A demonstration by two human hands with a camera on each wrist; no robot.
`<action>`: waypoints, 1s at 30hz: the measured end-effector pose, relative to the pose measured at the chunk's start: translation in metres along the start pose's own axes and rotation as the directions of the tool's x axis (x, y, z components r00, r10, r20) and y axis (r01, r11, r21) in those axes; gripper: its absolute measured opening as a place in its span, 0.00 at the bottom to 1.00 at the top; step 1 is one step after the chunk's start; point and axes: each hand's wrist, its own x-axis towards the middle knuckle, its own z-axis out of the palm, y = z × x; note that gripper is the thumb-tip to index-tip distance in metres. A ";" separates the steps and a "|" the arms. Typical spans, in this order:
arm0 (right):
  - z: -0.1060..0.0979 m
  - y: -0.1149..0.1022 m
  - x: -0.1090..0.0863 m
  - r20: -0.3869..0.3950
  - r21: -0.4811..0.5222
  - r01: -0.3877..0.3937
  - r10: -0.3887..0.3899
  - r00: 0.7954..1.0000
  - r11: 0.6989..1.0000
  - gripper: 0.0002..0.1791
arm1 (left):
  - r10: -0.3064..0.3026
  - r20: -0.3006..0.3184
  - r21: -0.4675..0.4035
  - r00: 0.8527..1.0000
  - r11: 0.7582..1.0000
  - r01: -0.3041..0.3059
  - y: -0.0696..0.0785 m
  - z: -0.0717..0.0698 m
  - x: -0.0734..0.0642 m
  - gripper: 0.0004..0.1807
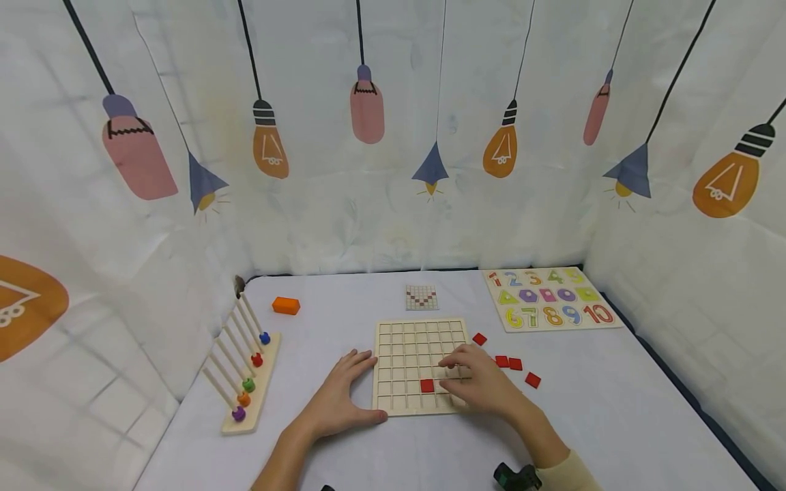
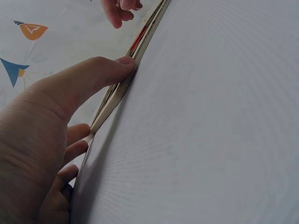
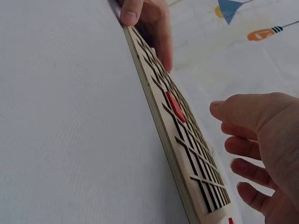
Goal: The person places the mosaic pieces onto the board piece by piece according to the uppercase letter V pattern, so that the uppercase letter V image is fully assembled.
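Left of the left hand (image 1: 336,401), a pegged stand (image 1: 265,378) is set with open room between. The left and near edges of a gridded board (image 1: 396,365) are touched by that hand, spread, grasping nothing. One red tile (image 1: 426,386) is seated left of the right hand (image 1: 485,378), held relaxed and unloaded above the right edge; loose tiles (image 1: 515,364) are scattered rightward. White cloth (image 1: 614,409) is spread beneath; lamp-printed fabric (image 1: 393,225) is hung ahead.

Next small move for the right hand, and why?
I'd probably reach right and pick up a loose red tile. The right hand looks empty, only one placed tile is visible in the grid board, and the pattern card behind it shows several reddish squares. The left hand touches the board's left side, likely enough to steady it.
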 end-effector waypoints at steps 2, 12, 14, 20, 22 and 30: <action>-0.003 0.002 -0.002 -0.006 -0.011 -0.001 0.001 1.000 1.000 0.15 | -0.002 0.002 0.000 1.000 1.000 0.002 0.001 0.000 0.000 0.62; -0.022 0.012 -0.015 -0.037 -0.005 -0.034 0.034 0.999 0.999 0.16 | 0.002 -0.003 0.003 1.000 1.000 -0.002 0.000 0.000 0.000 0.62; -0.026 0.017 -0.018 -0.048 -0.014 -0.029 0.028 0.998 0.999 0.16 | 0.002 -0.004 0.002 1.000 1.000 -0.002 0.000 0.000 0.000 0.62; -0.035 0.034 -0.026 -0.087 -0.067 -0.040 0.035 0.996 0.997 0.16 | 0.000 0.004 0.003 1.000 1.000 0.000 0.001 0.000 0.000 0.62; -0.037 0.039 -0.029 -0.094 -0.076 -0.052 0.045 0.995 0.996 0.16 | 0.001 0.002 0.003 1.000 1.000 -0.001 0.001 0.000 0.000 0.62; -0.041 0.053 -0.037 -0.123 -0.102 -0.069 0.056 0.991 0.992 0.16 | -0.003 0.002 0.015 1.000 1.000 0.003 0.001 0.000 0.000 0.62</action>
